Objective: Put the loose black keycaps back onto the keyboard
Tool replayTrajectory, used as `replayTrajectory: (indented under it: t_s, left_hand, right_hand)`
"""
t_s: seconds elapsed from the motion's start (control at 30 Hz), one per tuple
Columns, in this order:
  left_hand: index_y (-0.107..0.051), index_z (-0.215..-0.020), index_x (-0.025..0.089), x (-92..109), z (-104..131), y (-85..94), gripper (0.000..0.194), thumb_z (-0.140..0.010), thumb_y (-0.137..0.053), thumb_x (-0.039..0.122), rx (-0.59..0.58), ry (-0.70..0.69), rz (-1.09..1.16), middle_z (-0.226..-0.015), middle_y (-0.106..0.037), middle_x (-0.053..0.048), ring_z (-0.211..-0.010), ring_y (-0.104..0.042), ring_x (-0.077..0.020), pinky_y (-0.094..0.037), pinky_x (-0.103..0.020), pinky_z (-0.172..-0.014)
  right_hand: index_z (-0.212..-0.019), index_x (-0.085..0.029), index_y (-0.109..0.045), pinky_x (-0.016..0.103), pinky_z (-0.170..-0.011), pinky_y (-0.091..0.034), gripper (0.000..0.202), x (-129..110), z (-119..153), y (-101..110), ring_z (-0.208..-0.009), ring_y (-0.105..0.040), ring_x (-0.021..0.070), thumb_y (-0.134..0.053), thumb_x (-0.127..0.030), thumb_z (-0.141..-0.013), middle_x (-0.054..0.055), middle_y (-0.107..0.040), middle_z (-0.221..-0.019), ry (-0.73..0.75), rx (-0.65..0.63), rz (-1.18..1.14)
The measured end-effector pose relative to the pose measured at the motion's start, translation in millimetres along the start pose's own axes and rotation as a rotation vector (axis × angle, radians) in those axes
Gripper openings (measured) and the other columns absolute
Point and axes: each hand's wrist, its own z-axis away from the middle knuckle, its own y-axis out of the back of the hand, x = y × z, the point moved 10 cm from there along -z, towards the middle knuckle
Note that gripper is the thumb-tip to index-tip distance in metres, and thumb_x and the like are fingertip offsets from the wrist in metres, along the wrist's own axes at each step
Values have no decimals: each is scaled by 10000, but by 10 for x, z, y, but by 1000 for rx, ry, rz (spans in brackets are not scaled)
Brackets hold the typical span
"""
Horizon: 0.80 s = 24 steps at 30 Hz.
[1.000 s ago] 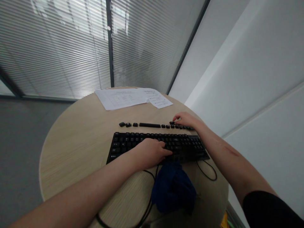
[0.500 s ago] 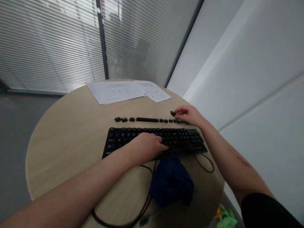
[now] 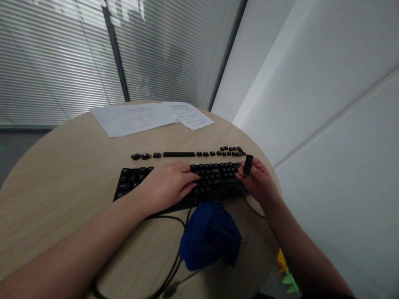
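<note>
A black keyboard lies across the table, with bare areas where keys are off along its near side. My left hand rests on its left-middle part, fingers stretched over the keys and holding nothing. Above the keyboard's right end, my right hand pinches a long black keycap upright between thumb and fingers. Beyond the keyboard runs a row of loose keycaps, among them a space bar, a keycap at the left end and a small cluster at the right.
A crumpled blue cloth sits at the keyboard's near edge, partly over a black cable. Printed sheets lie at the back of the round wooden table. A white wall stands close on the right.
My right hand has come back from the row of loose keycaps to the keyboard's right end, lifting a long keycap. My left hand has shifted left along the keys. The view has turned slightly right.
</note>
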Motion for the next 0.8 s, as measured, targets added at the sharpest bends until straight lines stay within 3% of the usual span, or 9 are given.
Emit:
replayTrajectory:
  t_s: [0.2,0.4,0.63,0.8]
  left_hand:
    - [-749,-1136,211,-110,15,125,274,-996,-524,283,125,29,22,-956,-677,-77,-924,-614,-235,-521,-379,-819]
    - [-759,-1081,191,-174,51,233,286,-1000,-503,287,250,55,41,-967,-669,-80,-896,-618,-226,-527,-385,-820]
    - [-750,-1112,191,-169,18,135,265,-983,-538,282,156,66,74,-1016,-676,-84,-952,-616,-245,-532,-422,-878]
    - [-742,-1132,193,-161,2,62,258,-978,-558,290,103,52,95,-1066,-670,-91,-994,-606,-255,-525,-441,-912]
  right_hand:
    - [-1068,-253,-456,264,-707,-537,479,42,-2,25,-759,-548,109,-683,-598,-827,33,-581,-972,-21,4,-7]
    - [-1102,-257,-476,285,-762,-559,413,-13,-13,43,-846,-616,140,-645,-546,-861,41,-619,-992,7,-25,221]
    - [-1135,-240,-574,263,-832,-575,426,-55,20,70,-902,-655,127,-769,-415,-799,40,-661,-1030,77,47,325]
    - [-1145,-222,-617,229,-794,-575,370,-124,72,-47,-860,-656,106,-752,-347,-825,42,-657,-1016,131,-19,389]
